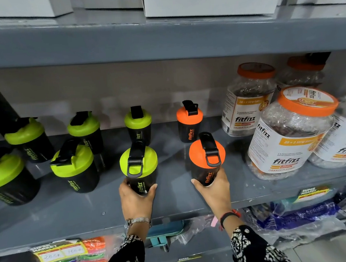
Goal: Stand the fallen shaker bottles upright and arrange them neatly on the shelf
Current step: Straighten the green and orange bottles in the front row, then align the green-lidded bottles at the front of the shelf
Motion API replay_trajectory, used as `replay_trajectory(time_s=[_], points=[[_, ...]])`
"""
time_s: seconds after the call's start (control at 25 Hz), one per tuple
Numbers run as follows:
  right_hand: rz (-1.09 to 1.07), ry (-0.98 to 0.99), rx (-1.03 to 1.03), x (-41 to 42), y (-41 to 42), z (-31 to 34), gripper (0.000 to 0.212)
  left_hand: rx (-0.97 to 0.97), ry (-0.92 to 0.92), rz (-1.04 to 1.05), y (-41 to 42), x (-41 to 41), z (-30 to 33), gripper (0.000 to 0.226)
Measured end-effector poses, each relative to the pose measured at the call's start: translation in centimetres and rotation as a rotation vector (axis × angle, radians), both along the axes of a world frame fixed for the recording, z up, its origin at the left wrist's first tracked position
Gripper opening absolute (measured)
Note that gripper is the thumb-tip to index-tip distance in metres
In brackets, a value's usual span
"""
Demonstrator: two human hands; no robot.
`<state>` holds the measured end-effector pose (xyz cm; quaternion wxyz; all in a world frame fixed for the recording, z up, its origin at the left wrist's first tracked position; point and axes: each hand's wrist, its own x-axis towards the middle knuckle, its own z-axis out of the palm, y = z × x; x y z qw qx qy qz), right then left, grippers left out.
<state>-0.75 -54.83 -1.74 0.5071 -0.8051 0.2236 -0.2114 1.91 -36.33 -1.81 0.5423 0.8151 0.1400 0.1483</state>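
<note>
on the grey shelf (70, 214), the left hand (135, 201) has its fingers wrapped round an upright green-lidded "fitfizz" shaker (139, 168) while the right hand (214, 190) grips an orange-lidded one (207, 159), both near the front edge, left of "fitfizz" orange-flavour jars (291, 131).

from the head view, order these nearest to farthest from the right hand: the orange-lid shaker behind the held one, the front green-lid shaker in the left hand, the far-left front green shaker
From the right hand:
1. Front green-lid shaker, just to its left, held in the left hand.
2. Back orange-lid shaker, behind the held one.
3. Far-left front green shaker, at the shelf's left end.
</note>
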Motion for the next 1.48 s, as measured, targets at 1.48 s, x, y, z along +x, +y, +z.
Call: replay_trajectory(time_s=[1.48], points=[[-0.265,-0.188,-0.075,-6.0,17.8,-2.9,0.052,-0.034,-0.103,0.05,20.0,-2.2,-0.3,0.082]])
